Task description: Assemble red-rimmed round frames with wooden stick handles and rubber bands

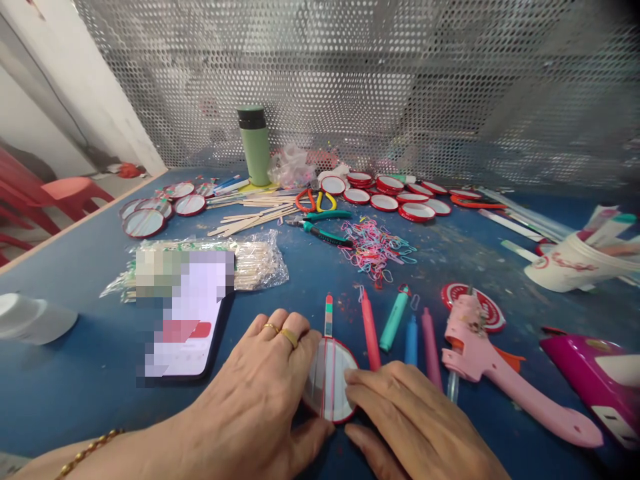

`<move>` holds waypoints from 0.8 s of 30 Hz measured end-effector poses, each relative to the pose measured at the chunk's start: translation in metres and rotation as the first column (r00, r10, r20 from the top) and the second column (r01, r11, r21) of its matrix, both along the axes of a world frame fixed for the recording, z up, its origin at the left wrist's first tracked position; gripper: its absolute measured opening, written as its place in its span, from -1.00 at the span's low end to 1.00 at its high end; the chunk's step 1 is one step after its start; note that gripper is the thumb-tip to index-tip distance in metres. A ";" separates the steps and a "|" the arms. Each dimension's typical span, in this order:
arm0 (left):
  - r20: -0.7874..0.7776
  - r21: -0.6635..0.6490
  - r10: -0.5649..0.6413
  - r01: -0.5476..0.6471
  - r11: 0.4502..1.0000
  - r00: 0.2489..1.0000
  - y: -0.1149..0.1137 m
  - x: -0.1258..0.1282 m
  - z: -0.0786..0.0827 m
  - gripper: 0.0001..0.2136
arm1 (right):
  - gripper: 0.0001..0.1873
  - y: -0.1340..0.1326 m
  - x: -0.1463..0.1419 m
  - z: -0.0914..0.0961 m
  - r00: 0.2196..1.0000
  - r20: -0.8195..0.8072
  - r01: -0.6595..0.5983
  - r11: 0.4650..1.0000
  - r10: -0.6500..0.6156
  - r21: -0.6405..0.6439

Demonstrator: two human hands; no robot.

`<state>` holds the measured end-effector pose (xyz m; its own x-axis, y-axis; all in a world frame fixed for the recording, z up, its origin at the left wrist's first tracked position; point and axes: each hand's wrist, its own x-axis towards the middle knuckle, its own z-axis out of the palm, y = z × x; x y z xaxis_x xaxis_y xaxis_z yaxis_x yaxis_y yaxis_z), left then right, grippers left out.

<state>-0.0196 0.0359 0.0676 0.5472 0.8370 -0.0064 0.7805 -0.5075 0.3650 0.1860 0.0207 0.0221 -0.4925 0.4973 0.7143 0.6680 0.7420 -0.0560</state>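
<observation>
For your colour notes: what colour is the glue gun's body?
Pink glue gun, seen in the head view.

Single head-worn view, looking forward and steeply down across a blue table (70, 373). Very close to both hands at the near edge: left hand (250, 400) and right hand (420, 427) filling the bottom of the frame. Faces a perforated metal screen (400, 80) along the far side. Wide lens, bending the edges; red chairs (30, 200) glimpsed far left.
</observation>
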 end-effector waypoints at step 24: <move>-0.011 0.022 0.000 0.000 1.000 1.000 -0.002 0.000 -0.001 -0.63 | -0.57 -0.005 0.000 0.013 0.995 0.089 0.047 0.994 -0.038 -0.104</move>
<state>-0.0197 0.0341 0.0664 0.5474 0.8368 0.0061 0.7842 -0.5155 0.3454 0.1858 0.0154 0.0351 -0.5271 0.5893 0.6123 0.7046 0.7059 -0.0728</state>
